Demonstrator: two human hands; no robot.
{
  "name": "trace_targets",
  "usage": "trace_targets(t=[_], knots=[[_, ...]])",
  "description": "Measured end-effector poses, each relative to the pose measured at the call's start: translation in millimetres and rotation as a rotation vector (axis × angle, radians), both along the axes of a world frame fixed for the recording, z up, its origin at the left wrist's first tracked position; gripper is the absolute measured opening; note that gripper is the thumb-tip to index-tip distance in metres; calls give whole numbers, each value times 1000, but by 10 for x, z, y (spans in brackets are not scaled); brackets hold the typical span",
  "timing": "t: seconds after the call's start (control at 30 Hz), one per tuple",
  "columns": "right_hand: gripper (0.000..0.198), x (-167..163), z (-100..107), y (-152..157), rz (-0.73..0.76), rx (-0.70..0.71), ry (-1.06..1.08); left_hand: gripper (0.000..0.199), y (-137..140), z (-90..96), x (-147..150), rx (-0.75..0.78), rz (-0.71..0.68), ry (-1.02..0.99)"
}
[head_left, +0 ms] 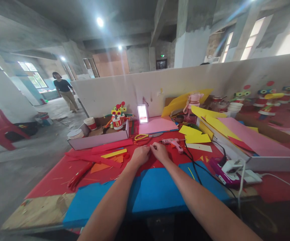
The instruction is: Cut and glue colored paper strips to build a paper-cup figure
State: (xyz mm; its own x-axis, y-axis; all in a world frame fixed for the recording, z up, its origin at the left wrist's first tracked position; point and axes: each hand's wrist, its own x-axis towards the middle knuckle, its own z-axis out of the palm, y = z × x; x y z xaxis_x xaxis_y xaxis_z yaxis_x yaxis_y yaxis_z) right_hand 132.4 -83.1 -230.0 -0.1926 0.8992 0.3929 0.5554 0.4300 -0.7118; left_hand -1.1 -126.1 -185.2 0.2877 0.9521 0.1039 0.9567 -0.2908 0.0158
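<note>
My left hand point(140, 155) and my right hand point(160, 152) are close together over the red table covering, fingers bent and pinched. Whatever lies between the fingertips is too small or hidden to make out. Just right of my right hand lies a pink glue gun point(174, 144), its cord trailing off to the right. Scissors point(142, 137) with yellow handles rest beyond my hands. Blue sheets point(160, 192) lie under my forearms. To the left of my left hand are red strips point(102, 149), a yellow strip point(114, 153) and orange paper pieces point(102, 166).
A box point(98, 140) at the back left stands near a paper-cup robot figure point(117, 119). On the right are a purple power strip point(224, 172) with cords and a large box point(273, 163) of coloured sheets. A white partition point(119, 85) runs behind; a person point(64, 90) walks at far left.
</note>
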Motion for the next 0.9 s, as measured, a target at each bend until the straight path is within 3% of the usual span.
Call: trace_targets(t=[0.53, 0.77, 0.9], knots=[[28, 3, -4, 5, -7, 7, -17, 25, -6, 15, 2, -16, 3, -19], [17, 5, -31, 21, -14, -23, 50, 26, -22, 13, 39, -14, -40, -55], [23, 8, -37, 31, -5, -1, 65, 26, -11, -21, 20, -14, -42, -53]])
